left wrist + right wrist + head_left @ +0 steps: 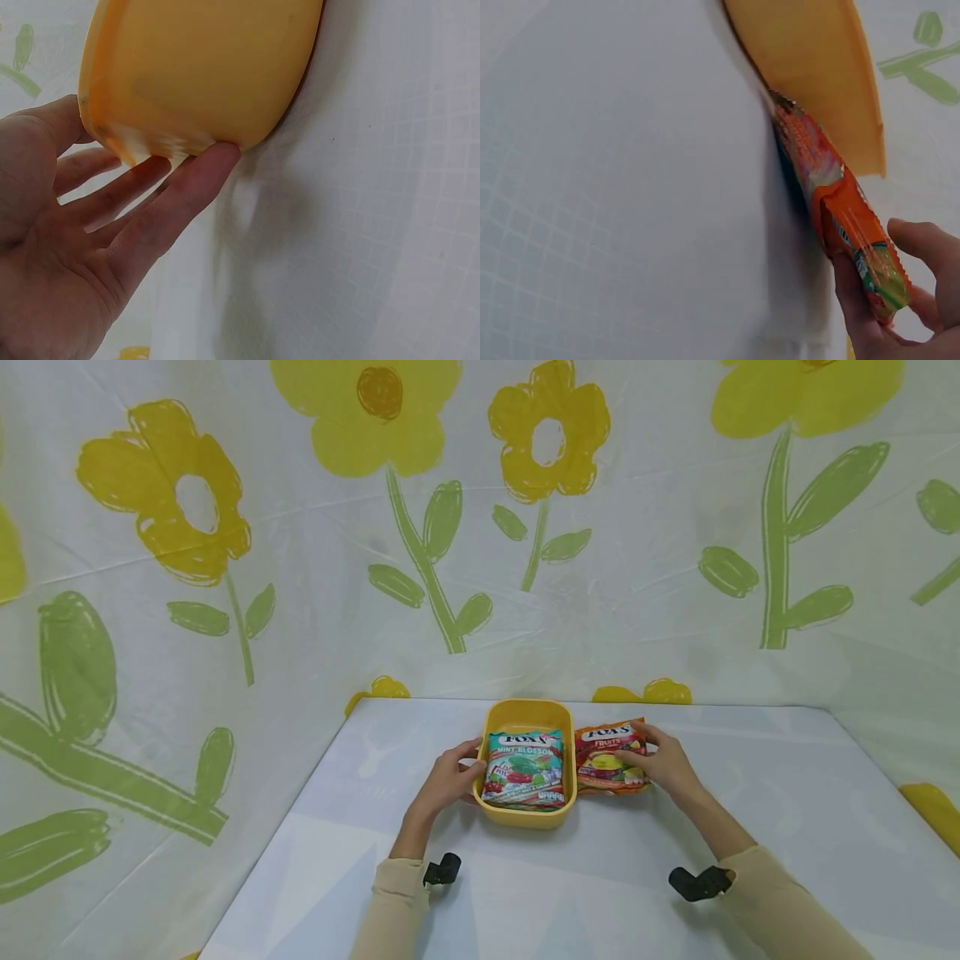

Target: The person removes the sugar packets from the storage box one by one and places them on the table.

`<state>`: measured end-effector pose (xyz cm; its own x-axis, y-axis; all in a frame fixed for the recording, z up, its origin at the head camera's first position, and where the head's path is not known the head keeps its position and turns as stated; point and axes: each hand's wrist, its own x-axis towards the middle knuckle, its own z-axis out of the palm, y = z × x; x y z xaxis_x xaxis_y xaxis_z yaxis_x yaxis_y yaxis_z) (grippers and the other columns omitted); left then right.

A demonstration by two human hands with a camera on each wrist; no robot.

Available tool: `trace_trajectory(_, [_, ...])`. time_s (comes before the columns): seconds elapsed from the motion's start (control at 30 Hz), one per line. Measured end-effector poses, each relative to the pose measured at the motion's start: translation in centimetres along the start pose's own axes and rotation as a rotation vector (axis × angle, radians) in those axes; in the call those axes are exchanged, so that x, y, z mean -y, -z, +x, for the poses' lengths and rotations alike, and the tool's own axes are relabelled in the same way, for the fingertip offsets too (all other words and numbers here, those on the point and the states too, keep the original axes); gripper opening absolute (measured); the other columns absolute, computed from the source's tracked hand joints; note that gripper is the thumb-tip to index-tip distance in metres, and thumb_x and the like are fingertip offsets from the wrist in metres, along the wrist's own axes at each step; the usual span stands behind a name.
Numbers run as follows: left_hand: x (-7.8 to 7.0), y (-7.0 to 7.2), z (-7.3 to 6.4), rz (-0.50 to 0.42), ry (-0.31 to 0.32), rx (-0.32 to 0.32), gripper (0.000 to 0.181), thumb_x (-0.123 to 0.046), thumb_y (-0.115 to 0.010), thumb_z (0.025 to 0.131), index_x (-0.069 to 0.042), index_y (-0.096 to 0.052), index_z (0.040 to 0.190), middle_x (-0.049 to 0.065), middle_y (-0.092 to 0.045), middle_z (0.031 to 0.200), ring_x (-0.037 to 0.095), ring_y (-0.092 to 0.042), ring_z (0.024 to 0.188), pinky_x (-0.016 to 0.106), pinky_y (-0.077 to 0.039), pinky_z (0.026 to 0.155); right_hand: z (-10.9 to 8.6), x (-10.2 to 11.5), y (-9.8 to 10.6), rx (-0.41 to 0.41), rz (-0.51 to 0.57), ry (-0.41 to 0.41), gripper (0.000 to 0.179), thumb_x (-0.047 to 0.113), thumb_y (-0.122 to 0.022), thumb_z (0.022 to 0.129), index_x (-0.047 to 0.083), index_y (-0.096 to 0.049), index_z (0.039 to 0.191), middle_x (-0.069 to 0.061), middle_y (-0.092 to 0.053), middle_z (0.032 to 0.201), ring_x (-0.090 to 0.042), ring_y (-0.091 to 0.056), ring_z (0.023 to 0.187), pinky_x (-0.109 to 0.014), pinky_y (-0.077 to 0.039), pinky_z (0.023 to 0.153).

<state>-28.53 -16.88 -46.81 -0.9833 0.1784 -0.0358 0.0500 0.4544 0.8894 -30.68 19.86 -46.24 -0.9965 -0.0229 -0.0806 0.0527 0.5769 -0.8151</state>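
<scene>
A yellow plastic tub (525, 817) stands on the table, with a green-blue bag of Fox's mint candy (523, 770) lying in its near part. My left hand (448, 779) holds the tub's left side, thumb at the rim and fingers against the outer wall (202, 75). To the right of the tub is an orange-red bag of Fox's fruit candy (603, 760), its left end right beside the tub wall. My right hand (663, 764) grips this bag by its right end. In the right wrist view the bag (855, 232) is tilted, held between thumb and fingers.
The pale table (600, 885) reaches toward a curtain printed with yellow flowers (637, 568) at the back and left. A black wrist camera (442, 869) sits by the left sleeve, another wrist camera (699, 883) by the right.
</scene>
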Motion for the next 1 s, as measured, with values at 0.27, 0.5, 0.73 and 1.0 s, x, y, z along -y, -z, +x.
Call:
trace_trajectory(0.27, [0.0, -0.1, 0.0, -0.002, -0.008, 0.001, 0.053, -0.023, -0.058, 0.098, -0.017, -0.043, 0.149, 0.016, -0.054, 0.136, 0.023, -0.064, 0.096, 0.033, -0.063, 0.059, 0.1, -1.2, -0.6, 0.005, -0.087, -0.012, 0.084, 0.046, -0.068, 0.089, 0.01, -0.029, 0.154, -0.031, -0.024, 0.156, -0.052, -0.024, 0.141, -0.071, -0.029, 0.112])
trace_trajectory(0.5, [0.0, -0.1, 0.0, -0.003, -0.017, 0.002, 0.053, -0.023, -0.057, 0.099, -0.016, -0.043, 0.149, 0.016, -0.054, 0.136, 0.022, -0.064, 0.094, 0.033, -0.063, 0.058, -0.1, -1.8, -1.1, -0.037, -0.168, 0.052, 0.079, 0.043, -0.068, 0.09, 0.007, -0.034, 0.151, -0.032, -0.031, 0.152, -0.053, -0.027, 0.14, -0.07, -0.029, 0.112])
trace_trajectory(0.73, [0.0, -0.3, 0.1, -0.004, -0.018, 0.002, 0.052, -0.023, -0.058, 0.099, -0.017, -0.044, 0.149, 0.016, -0.055, 0.136, 0.023, -0.064, 0.096, 0.033, -0.063, 0.059, -0.6, -1.6, -1.0, -0.029, -0.214, 0.053, 0.077, 0.043, -0.066, 0.091, 0.004, -0.035, 0.15, -0.036, -0.035, 0.146, -0.054, -0.034, 0.134, -0.07, -0.034, 0.109])
trace_trajectory(1.0, [0.0, -0.1, 0.0, -0.001, -0.007, 0.001, 0.053, -0.024, -0.058, 0.099, -0.017, -0.043, 0.149, 0.016, -0.054, 0.136, 0.022, -0.063, 0.095, 0.033, -0.063, 0.059, -0.3, -2.2, -1.1, -0.02, -0.239, 0.08, 0.076, 0.045, -0.066, 0.091, 0.003, -0.037, 0.148, -0.036, -0.041, 0.142, -0.052, -0.042, 0.128, -0.067, -0.04, 0.105])
